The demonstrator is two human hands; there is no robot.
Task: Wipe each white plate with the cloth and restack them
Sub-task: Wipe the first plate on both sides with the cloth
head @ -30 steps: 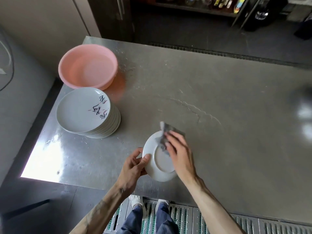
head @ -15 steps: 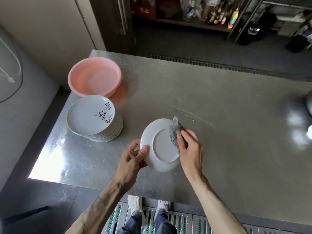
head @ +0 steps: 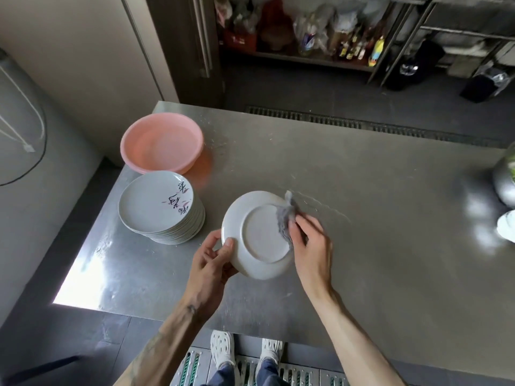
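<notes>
Near the table's (head: 362, 190) front edge, the left hand (head: 207, 263) pinches the upturned plate (head: 257, 235) by its rim, tilting the underside so the right hand's (head: 312, 246) curled fingers can press the cloth (head: 284, 215) across it.

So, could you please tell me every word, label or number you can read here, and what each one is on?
On the top plate of the stack: dark brush characters with pink strokes, too blurred to read.
On the bottles on the back shelf: labels too small to read.
On the red box beside them: white marks, blurred.
No text can be quoted.
</notes>
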